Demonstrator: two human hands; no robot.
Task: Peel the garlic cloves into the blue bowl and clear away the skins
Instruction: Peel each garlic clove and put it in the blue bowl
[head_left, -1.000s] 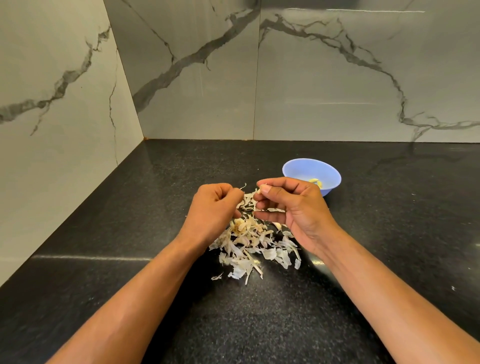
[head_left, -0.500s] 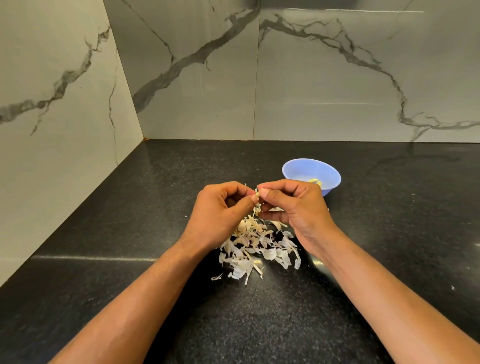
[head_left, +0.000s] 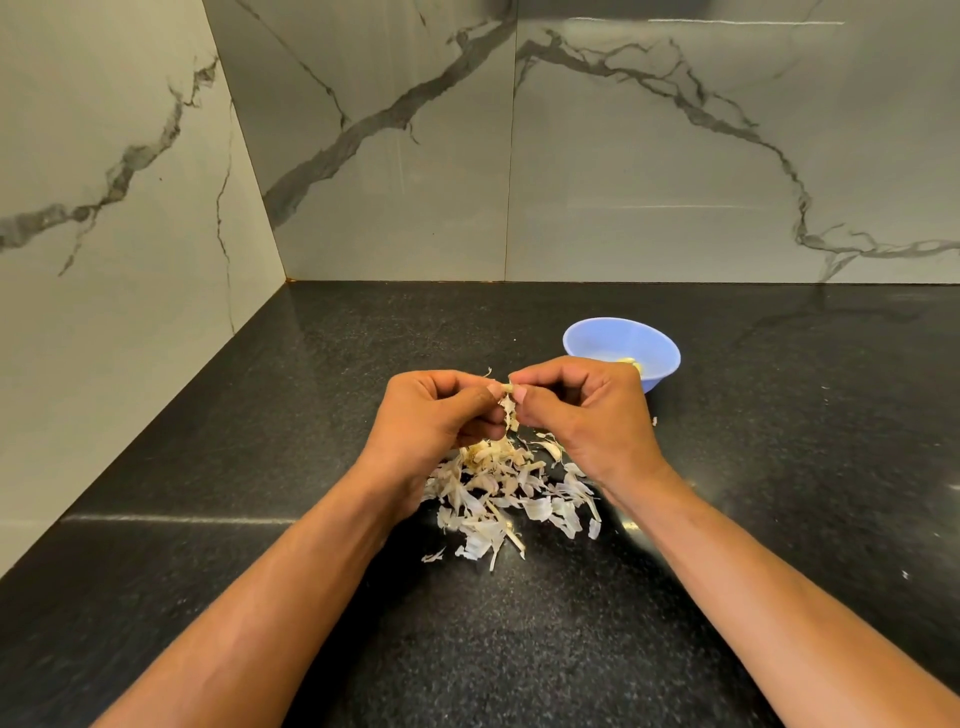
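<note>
Hands: your left hand (head_left: 431, 415) and right hand (head_left: 582, 415) both pinch one garlic clove (head_left: 506, 388); skin dangles below
Skins (head_left: 498, 493): heaped on the counter (head_left: 260, 519) under your wrists
Bowl (head_left: 602, 338): blue, just behind your right knuckles, partly hidden

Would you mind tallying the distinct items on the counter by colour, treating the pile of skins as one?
Blue: 1, the blue bowl.
Pale whitish: 2, the pile of skins and the garlic clove pinched between the left hand and right hand.
Yellowish: 1, the peeled garlic in the bowl, partly hidden.
Total: 4.
</note>
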